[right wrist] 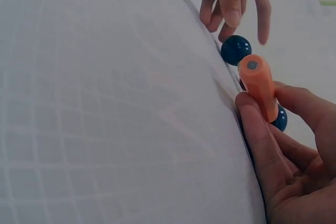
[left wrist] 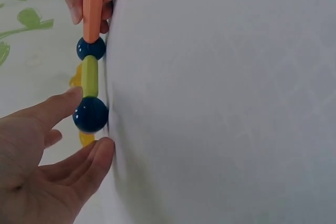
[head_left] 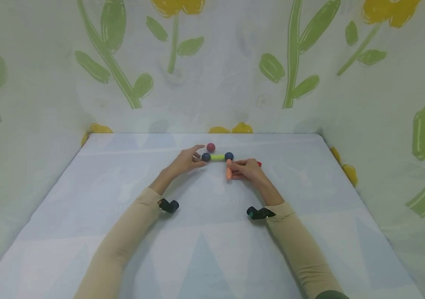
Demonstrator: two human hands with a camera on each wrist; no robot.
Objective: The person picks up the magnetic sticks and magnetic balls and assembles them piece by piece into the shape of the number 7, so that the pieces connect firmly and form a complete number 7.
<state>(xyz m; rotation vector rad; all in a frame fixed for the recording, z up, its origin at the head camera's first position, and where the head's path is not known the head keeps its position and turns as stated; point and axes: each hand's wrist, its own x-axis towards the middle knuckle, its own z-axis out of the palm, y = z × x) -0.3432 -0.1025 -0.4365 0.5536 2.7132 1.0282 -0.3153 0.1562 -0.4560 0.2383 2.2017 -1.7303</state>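
A short chain stands out at the far middle of the table: a dark blue ball (head_left: pixel 206 157), a yellow-green magnetic rod (head_left: pixel 217 157) and a second dark blue ball (head_left: pixel 229 156). From that second ball an orange magnetic rod (head_left: pixel 229 171) extends toward the near side, a round metal dot showing in its free end. My right hand (head_left: pixel 247 169) pinches the orange rod between thumb and fingers. Around the left-hand ball my left hand (head_left: pixel 187 161) spreads its thumb and fingers, fingertips close by the ball without closing round it.
Just beyond the chain lies a red ball (head_left: pixel 210 147), near the left fingertips. A red piece (head_left: pixel 259 164) shows partly from behind the right hand. The pale cloth-covered table (head_left: pixel 205 207) meets a flower-patterned curtain (head_left: pixel 212 91) at its far edge.
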